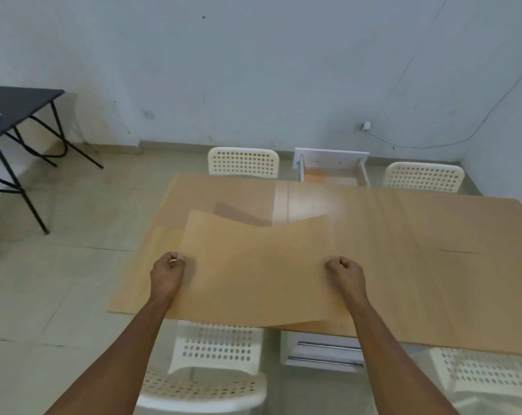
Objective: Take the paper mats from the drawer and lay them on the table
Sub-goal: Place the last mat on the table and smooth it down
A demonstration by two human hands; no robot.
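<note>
The mat (253,265) is a big brown sheet of paper, and it looks thin and light. It bends easily — the middle dips down and the far corners curl up, so it is floppy, not stiff. It could likely crease or tear if pulled hard. The best place to hold it seems to be the two side edges, one hand on each, so it stays spread out.

That is how the person holds it. The left hand (167,272) is closed on the left edge, fingers curled in tight and pinching the paper. The right hand (346,272) is closed on the right edge the same way. Both hands sit near the middle of each side.

The mat hangs in the air over the near part of the table (313,205), above other mats already lying flat there. Across the table, a drawer (331,169) stands open — it looks nearly empty.
</note>
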